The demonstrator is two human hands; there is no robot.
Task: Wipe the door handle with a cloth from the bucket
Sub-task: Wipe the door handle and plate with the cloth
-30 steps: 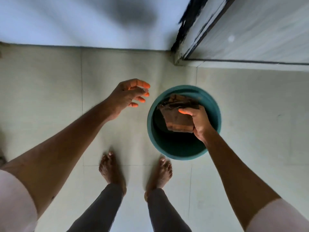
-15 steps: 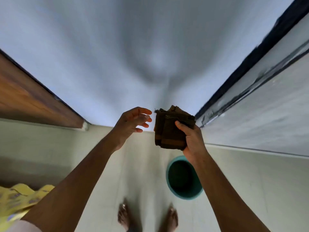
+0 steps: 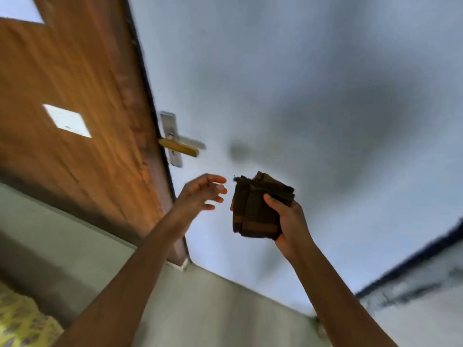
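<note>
My right hand (image 3: 288,219) grips a folded dark brown cloth (image 3: 253,209) and holds it up in front of a pale wall. Just left of the cloth, my left hand (image 3: 200,194) hovers with its fingers spread and empty, a small gap from the cloth's edge. Above and left of both hands, a door handle (image 3: 179,146) with a brass-coloured lever on a silver plate sticks out from the edge of a wooden door (image 3: 75,121). The bucket is out of view.
The open wooden door fills the left side, with a white square patch (image 3: 66,120) on it. A pale wall (image 3: 300,83) lies behind the hands. A dark-framed panel (image 3: 413,284) is at the lower right, yellow patterned fabric (image 3: 22,324) at the lower left.
My right hand lifted the cloth out of the bucket and raised it. The view swung up and left, so the bucket and feet left the frame and the door handle appeared.
</note>
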